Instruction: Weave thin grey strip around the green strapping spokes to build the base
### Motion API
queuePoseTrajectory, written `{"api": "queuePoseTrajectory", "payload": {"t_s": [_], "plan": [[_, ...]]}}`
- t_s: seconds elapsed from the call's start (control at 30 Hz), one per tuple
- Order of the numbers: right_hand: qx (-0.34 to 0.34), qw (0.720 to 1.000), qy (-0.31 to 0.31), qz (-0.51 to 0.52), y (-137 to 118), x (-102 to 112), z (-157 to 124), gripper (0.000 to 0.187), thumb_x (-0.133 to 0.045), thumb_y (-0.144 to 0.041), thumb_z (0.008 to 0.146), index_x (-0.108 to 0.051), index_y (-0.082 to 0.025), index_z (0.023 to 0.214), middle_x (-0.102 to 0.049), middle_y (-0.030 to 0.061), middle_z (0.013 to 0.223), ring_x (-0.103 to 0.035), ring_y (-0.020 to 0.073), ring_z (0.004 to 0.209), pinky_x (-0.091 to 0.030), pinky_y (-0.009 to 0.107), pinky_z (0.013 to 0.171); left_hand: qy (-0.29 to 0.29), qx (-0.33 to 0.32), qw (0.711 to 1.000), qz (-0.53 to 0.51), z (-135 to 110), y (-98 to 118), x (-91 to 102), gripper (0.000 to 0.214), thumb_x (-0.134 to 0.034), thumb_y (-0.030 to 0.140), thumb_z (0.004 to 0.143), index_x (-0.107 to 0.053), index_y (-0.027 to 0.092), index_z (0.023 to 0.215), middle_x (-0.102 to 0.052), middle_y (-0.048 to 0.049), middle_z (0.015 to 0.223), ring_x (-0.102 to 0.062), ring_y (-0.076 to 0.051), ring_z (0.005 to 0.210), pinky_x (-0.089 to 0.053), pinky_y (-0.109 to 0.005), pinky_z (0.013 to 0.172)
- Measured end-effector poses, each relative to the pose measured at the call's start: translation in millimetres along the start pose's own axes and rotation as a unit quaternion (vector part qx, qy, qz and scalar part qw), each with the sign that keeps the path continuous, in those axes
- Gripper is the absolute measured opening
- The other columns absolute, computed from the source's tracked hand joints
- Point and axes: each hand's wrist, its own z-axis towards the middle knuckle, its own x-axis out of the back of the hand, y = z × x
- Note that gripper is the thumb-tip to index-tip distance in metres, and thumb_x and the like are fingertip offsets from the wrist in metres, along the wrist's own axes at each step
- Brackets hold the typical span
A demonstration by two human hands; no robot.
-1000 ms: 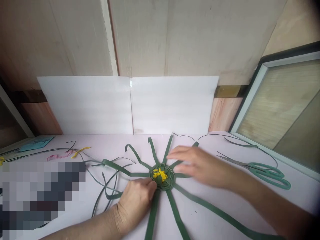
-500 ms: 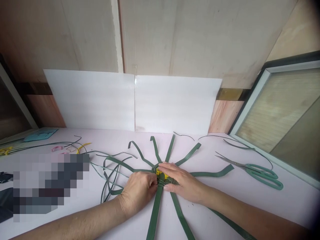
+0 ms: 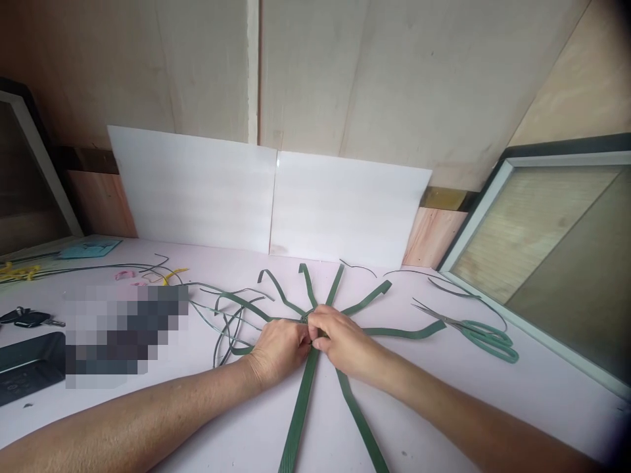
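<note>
Flat green strips [image 3: 302, 407] spread out like spokes from a small woven base [image 3: 303, 319] on the table, most of which my hands cover. My left hand [image 3: 280, 345] is closed at the left side of this base, thumb and fingers pinched together on its edge. Close against it, my right hand [image 3: 334, 335] has its fingers curled and pinched at the base's middle. What exactly lies between the fingertips is hidden. Thin green strands [image 3: 231, 322] lie in loose loops left of my left hand.
Scissors with green handles [image 3: 488, 338] lie at the right, blades partly apart. At the left are keys [image 3: 30, 318], a dark case [image 3: 32, 364] and a pixelated patch. White boards [image 3: 207, 190] lean on the back wall; a framed panel [image 3: 542, 249] stands at the right.
My right hand has gone from lying flat with fingers stretched over the base to a curled pinch beside the left. The yellow centre is now mostly covered. The view has tilted and shifted.
</note>
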Motion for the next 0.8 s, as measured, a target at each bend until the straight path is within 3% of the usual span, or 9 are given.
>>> {"api": "queuePoseTrajectory", "payload": {"t_s": [0.1, 0.2, 0.33, 0.53, 0.8], "plan": [[0.019, 0.99, 0.069, 0.119, 30, -33, -5, 0.02, -0.055, 0.001, 0.071, -0.054, -0.018, 0.07, -0.057, 0.0016, 0.09, -0.053, 0.0188, 0.093, -0.042, 0.032, 0.084, -0.006, -0.002, 1.0, 0.0, 0, -1, 0.4, 0.016, -0.052, 0.012, 0.078, -0.065, 0.021, 0.073, -0.068, -0.0005, 0.069, -0.062, -0.017, 0.063, -0.033, -0.024, 0.055], [0.046, 0.98, 0.089, 0.174, 44, -44, -9, 0.018, -0.054, -0.002, 0.073, -0.058, -0.02, 0.072, -0.057, 0.0023, 0.093, -0.052, 0.0199, 0.096, -0.04, 0.034, 0.09, -0.033, -0.016, 0.999, 0.01, -1, -2, 4.5, 0.015, -0.051, 0.013, 0.081, -0.063, 0.021, 0.078, -0.07, -0.0005, 0.074, -0.065, -0.018, 0.068, -0.037, -0.024, 0.057], [0.042, 0.978, 0.091, 0.185, 43, -42, -10, 0.021, -0.054, -0.002, 0.073, -0.061, -0.021, 0.078, -0.058, 0.002, 0.095, -0.051, 0.0199, 0.099, -0.039, 0.034, 0.091, -0.067, -0.066, 0.994, 0.055, -5, -2, 13.7, 0.013, -0.048, 0.017, 0.086, -0.06, 0.02, 0.088, -0.07, -0.0018, 0.082, -0.066, -0.019, 0.072, -0.044, -0.027, 0.062], [0.04, 0.976, 0.097, 0.192, 44, -42, -9, 0.021, -0.055, 0.0, 0.073, -0.06, -0.02, 0.076, -0.059, 0.0015, 0.095, -0.05, 0.0191, 0.098, -0.038, 0.034, 0.09, -0.054, -0.148, 0.974, 0.163, -6, 2, 19.9, 0.014, -0.048, 0.01, 0.085, -0.058, 0.016, 0.093, -0.067, -0.004, 0.086, -0.064, -0.022, 0.076, -0.049, -0.037, 0.074], [0.029, 0.967, 0.088, 0.238, 42, -40, -10, 0.026, -0.057, 0.003, 0.073, -0.067, -0.02, 0.075, -0.06, 0.0015, 0.097, -0.052, 0.0188, 0.102, -0.039, 0.034, 0.095, -0.031, -0.166, 0.966, 0.193, -7, -1, 20.9, 0.014, -0.05, 0.004, 0.083, -0.056, 0.016, 0.085, -0.064, -0.003, 0.08, -0.059, -0.019, 0.071, -0.045, -0.032, 0.067]]}}
